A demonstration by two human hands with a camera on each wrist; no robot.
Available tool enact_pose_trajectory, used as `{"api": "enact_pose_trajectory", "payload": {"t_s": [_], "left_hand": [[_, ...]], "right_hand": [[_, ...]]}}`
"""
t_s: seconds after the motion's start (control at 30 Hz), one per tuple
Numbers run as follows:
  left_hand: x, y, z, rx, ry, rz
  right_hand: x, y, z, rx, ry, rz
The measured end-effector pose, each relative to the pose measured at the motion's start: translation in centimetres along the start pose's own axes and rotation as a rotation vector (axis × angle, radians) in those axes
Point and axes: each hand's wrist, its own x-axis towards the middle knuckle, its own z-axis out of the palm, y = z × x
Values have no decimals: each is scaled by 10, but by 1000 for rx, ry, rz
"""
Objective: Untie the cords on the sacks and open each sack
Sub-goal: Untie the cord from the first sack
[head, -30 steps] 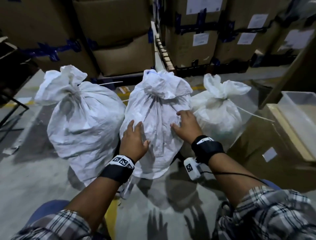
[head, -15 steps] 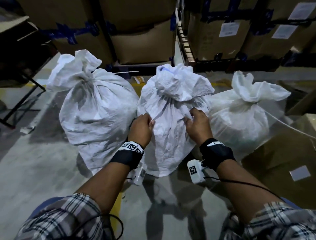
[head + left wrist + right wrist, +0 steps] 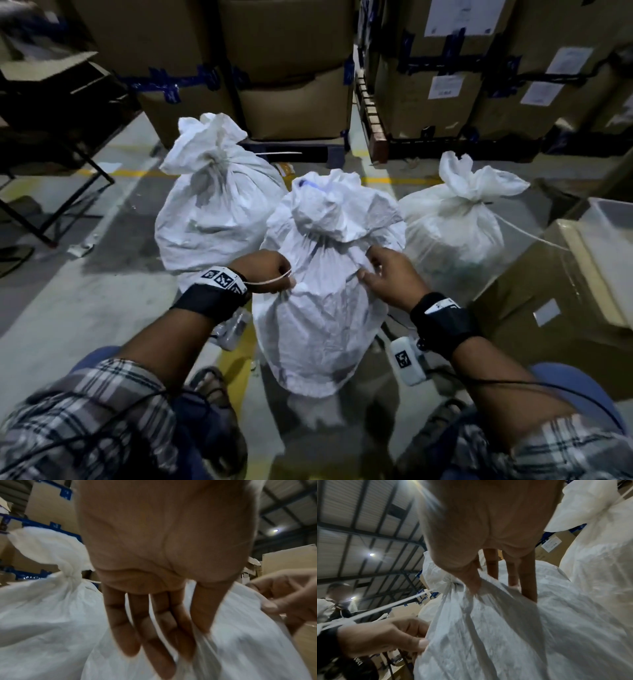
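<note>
hands rose to neck | left hand [image 3: 265,270] pinches cord [image 3: 270,281] | middle sack [image 3: 322,308]

the middle sack's [image 3: 322,308] knot is hidden under its bunched top; the left hand's [image 3: 163,561] fingertips blur against the cloth.

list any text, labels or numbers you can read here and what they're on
Nothing reads with certainty.
Paper labels on the stacked cardboard boxes: too small and blurred to read.
Box label in the right wrist view: a short code, too blurred to quote.
Wristbands: black-and-white square marker patterns, no words.
</note>
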Motion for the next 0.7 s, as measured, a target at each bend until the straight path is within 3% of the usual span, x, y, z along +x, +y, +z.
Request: {"api": "enact_pose_trajectory", "payload": {"t_s": [0.07, 0.2, 0.37, 0.6, 0.7], "left_hand": [[-13, 2, -3, -49, 34, 10], [-17, 12, 2, -282, 408, 52], [3, 24, 7, -344, 589, 210], [48, 44, 24, -261, 550, 328], [62, 46, 34, -181, 550, 318]], "right_hand": [[-12, -4, 5, -34, -33, 25], [-12, -5, 7, -57, 65, 124], [6, 8, -1, 53, 170, 262], [28, 22, 3, 8, 271, 239], [38, 22, -3, 15, 453, 212]]}}
